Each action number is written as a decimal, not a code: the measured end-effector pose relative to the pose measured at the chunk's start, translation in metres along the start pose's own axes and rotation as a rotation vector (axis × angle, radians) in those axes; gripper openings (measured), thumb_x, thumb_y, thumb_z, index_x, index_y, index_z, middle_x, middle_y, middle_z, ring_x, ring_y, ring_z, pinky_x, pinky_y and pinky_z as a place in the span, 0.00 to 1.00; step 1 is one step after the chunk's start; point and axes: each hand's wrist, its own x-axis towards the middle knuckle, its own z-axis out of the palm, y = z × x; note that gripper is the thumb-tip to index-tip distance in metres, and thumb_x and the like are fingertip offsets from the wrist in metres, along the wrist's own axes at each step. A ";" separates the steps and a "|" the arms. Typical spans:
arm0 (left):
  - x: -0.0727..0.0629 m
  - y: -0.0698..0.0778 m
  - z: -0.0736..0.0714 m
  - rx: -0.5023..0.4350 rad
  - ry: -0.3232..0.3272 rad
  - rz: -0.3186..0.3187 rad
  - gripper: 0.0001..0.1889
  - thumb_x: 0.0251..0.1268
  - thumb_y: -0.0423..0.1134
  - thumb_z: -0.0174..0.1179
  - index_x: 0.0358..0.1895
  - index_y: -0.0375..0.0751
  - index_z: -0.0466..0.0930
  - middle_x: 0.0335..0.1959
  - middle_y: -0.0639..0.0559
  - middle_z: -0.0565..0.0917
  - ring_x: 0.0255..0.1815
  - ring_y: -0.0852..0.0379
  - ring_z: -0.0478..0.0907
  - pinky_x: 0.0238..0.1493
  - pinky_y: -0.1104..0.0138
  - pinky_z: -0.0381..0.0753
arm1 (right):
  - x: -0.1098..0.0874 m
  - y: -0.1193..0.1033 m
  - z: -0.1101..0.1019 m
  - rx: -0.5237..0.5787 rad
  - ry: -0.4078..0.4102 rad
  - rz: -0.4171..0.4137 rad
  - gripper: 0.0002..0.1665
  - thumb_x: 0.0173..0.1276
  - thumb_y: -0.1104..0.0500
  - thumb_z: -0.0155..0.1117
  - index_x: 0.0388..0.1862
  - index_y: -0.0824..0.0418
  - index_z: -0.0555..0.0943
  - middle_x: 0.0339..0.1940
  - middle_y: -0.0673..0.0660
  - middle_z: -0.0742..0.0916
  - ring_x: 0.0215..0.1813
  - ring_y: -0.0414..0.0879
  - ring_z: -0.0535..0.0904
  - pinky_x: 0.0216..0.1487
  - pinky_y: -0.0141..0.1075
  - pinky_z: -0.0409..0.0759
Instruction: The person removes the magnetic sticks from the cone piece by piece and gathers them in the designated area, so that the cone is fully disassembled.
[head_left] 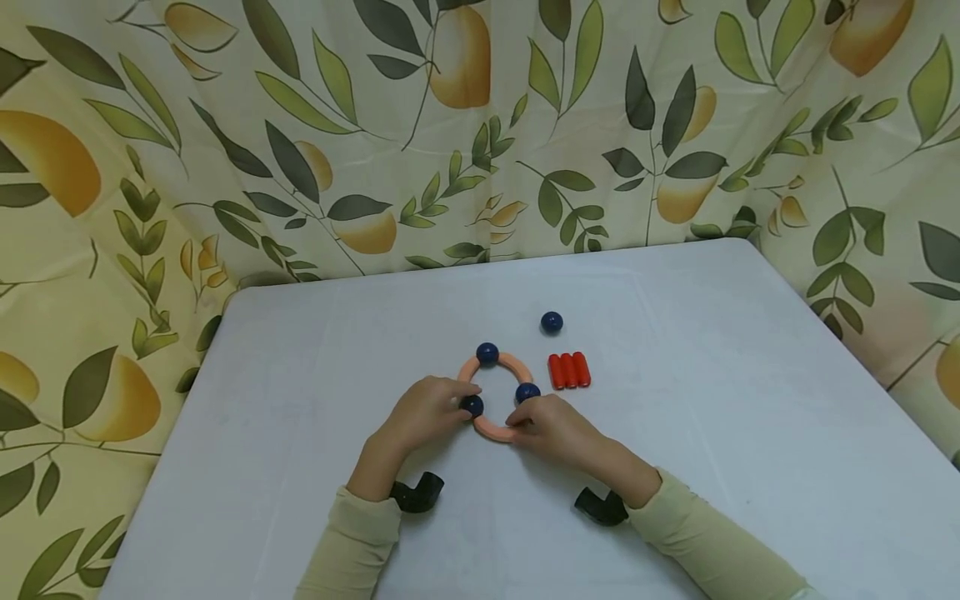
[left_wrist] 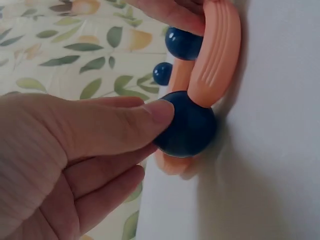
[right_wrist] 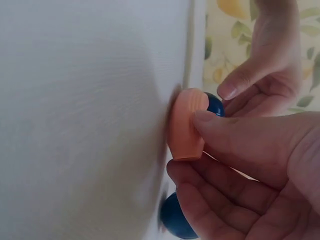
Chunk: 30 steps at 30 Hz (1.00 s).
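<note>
Backed right across by a leaf-&-fruit cloth point(head_left: 247, 167), laid out on a white worktop point(head_left: 300, 350); at L, clad in a pale green L sleeve point(head_left: 345, 533), w/ a black angled piece point(head_left: 420, 493) by the wrist; pinching, in the narrow grip of the left hand point(head_left: 427, 408), a dk-blue left ball point(head_left: 472, 406) betw thumb & fingers; set there as L side of a near-complete ring point(head_left: 467, 372), mid-worktop betw both hands; continuing, clockwise, thru an orange arc, a dk-blue top ball point(head_left: 487, 354), another orange arc point(head_left: 516, 364) & a dk-blue right ball point(head_left: 528, 392); curving along the near side, from left ball twd right hand, w/ a lower orange arc point(head_left: 491, 430); just past the ring's far R side, dotted w/ a loose blue ball point(head_left: 552, 322); pinching that lower arc nr its R end, w/ narrow grip of the right hand point(head_left: 555, 429); showing, in R wrist view, that end apart from right ball, w/ fingers partly covering the gap; beyond, lined w/ three red rods point(head_left: 570, 371) side by side, nr right ball; lastly, at R wrist, fitted w/ a 2nd black angled piece point(head_left: 602, 507) & pale green R sleeve point(head_left: 720, 533).
</note>
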 end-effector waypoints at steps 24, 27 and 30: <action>-0.001 -0.003 0.003 0.019 0.007 0.064 0.15 0.53 0.33 0.66 0.46 0.40 0.83 0.42 0.48 0.84 0.42 0.51 0.80 0.42 0.61 0.77 | -0.014 0.000 -0.038 0.017 0.053 0.158 0.08 0.54 0.68 0.69 0.34 0.62 0.86 0.28 0.49 0.85 0.32 0.42 0.78 0.36 0.35 0.79; -0.001 -0.002 0.003 0.026 0.009 0.061 0.15 0.53 0.33 0.66 0.46 0.40 0.83 0.42 0.49 0.84 0.42 0.52 0.80 0.42 0.61 0.77 | -0.015 0.006 -0.048 0.000 0.078 0.211 0.08 0.54 0.68 0.69 0.35 0.64 0.86 0.29 0.51 0.85 0.33 0.45 0.77 0.36 0.36 0.78; 0.000 -0.002 0.003 0.031 0.009 0.059 0.15 0.53 0.33 0.66 0.46 0.40 0.83 0.42 0.49 0.84 0.42 0.52 0.80 0.42 0.62 0.77 | -0.016 0.012 -0.056 -0.025 0.096 0.251 0.08 0.55 0.67 0.69 0.35 0.66 0.86 0.29 0.52 0.85 0.33 0.46 0.76 0.35 0.37 0.78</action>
